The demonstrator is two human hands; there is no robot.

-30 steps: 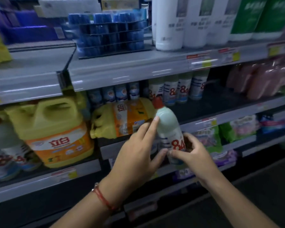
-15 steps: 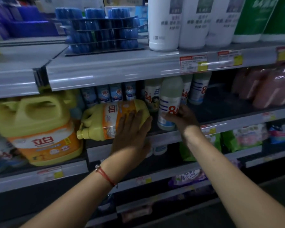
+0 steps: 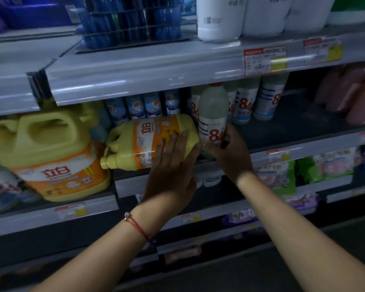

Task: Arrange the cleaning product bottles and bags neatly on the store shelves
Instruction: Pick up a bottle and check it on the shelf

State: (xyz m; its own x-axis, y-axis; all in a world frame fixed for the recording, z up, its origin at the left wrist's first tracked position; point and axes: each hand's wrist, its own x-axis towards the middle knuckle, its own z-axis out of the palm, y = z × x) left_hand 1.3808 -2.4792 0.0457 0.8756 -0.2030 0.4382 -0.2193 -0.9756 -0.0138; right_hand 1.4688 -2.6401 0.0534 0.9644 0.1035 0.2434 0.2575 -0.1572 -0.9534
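The right hand (image 3: 230,149) grips a white bottle (image 3: 212,114) with a red "84" on its label, upright at the front edge of the middle shelf (image 3: 303,148), just before more "84" bottles (image 3: 246,106). The left hand (image 3: 173,165) lies flat, fingers straight, on a yellow jug (image 3: 148,140) on its side, labelled "立白".
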